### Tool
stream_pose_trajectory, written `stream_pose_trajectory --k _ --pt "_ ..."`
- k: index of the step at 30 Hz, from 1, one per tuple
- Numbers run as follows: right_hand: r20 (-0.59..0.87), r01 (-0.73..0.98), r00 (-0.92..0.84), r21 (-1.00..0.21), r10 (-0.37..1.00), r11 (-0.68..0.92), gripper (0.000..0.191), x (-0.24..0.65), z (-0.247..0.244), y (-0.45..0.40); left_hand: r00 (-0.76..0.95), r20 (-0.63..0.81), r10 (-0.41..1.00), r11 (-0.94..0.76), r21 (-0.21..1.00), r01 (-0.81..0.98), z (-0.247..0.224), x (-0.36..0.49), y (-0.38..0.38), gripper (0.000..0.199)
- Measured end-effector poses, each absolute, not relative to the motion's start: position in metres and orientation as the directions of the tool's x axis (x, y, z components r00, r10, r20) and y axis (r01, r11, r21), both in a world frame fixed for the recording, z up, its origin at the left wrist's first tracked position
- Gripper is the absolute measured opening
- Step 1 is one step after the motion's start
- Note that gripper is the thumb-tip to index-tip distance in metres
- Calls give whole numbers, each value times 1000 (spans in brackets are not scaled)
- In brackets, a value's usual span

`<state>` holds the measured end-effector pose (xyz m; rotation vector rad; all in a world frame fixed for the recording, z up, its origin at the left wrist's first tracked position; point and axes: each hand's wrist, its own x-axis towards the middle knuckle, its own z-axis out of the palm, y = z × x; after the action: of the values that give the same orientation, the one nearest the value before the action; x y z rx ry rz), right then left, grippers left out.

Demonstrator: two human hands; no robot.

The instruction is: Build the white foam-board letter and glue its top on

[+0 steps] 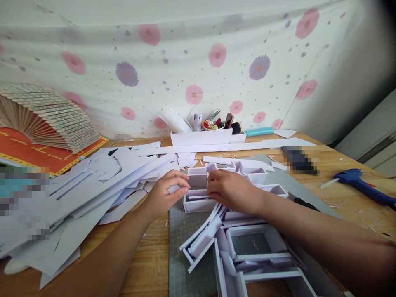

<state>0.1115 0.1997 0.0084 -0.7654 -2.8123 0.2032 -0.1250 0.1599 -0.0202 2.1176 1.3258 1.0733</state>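
My left hand [168,192] hovers at the left end of a small white foam-board box [198,178], its fingers curved and apart with nothing seen between thumb and fingers. My right hand [230,187] bends down over the right side of that box, fingers pressed together. Its fingertips are partly hidden, so what they pinch is unclear. Just in front lies a long narrow white tray [200,206] with strips inside. Nearer stand a tilted narrow tray [201,243] and a larger open white frame [258,256], all on a grey cutting mat [185,284].
White sheets and offcuts [102,185] are heaped at the left, beside a folding fan [46,115]. A white organizer [201,137] with small items stands at the back. At the right are a blue glue gun [361,183] and a pixelated dark object [300,160].
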Motion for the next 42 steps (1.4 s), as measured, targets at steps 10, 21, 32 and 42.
stream_pose_trajectory --k 10,21,32,42 --pt "96 411 -898 -164 429 897 28 118 18 190 395 245 885 -456 623 636 -22 -117 157 22" --pt "406 396 -725 -415 557 819 36 172 36 144 202 434 878 -424 511 748 -13 -140 144 26" --pt "608 399 -523 -444 597 802 26 208 22 122 -213 115 970 208 51 977 -23 -230 64 26" --pt "587 357 -504 -526 634 771 24 213 18 118 -104 318 942 101 27 995 -15 -193 60 33"
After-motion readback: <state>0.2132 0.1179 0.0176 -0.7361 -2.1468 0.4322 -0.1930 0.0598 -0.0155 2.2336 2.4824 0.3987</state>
